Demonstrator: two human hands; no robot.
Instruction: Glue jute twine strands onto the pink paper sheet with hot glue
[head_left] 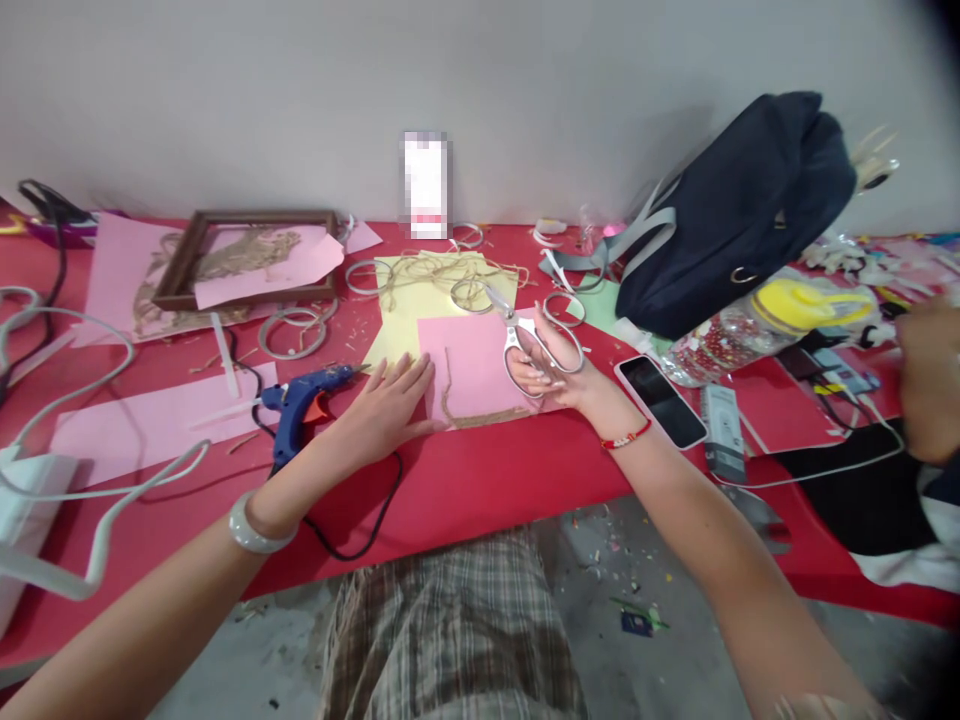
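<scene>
My left hand point(386, 408) lies flat with its fingers spread, over the left edge of a pink sheet point(484, 360) and the yellow paper point(394, 335) beneath it. In my right hand point(559, 365) is a pair of scissors point(512, 335) with white handles, its blades pointing away from me above the pink sheet. Twine point(487, 416) runs along the left side and near edge of that sheet. Beyond it, more loose twine point(427, 275) is heaped on the yellow paper. A blue glue gun point(304, 405) lies just left of my left hand.
A wooden frame point(174, 262) and pink papers sit at the back left. White cables and a power strip point(41, 510) fill the near left. Rightward are a phone point(660, 400), a dark backpack point(735, 215) and a yellow-lidded bottle point(742, 325). Another person's arm point(930, 375) shows at the right edge.
</scene>
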